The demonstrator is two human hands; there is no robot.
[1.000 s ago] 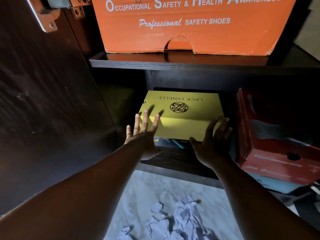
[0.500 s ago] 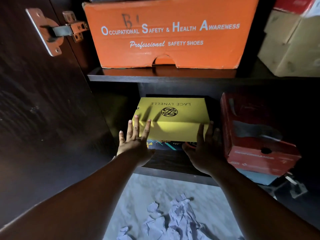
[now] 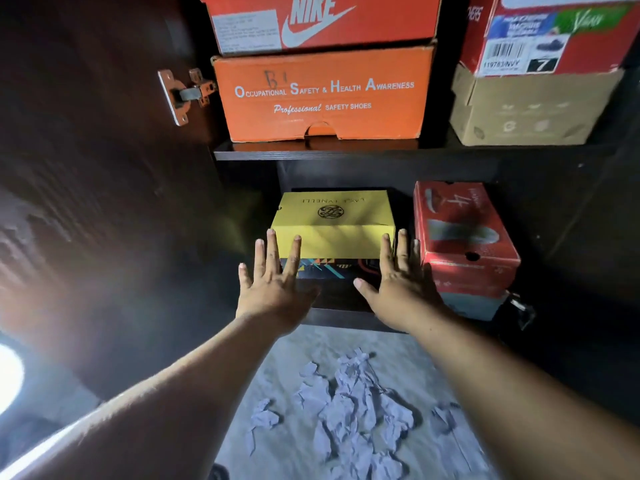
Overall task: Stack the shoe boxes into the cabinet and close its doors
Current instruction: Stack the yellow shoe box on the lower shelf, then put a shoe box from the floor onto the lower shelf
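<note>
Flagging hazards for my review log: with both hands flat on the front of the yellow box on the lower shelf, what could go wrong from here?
1. The yellow box sits on a darker patterned box; pushing only the top one may slide it askew.
2. The right hand is close to the red box, whose stack looks uneven, so a nudge might shift it.
3. Crumpled paper lies on the floor underfoot: possible slip.
</note>
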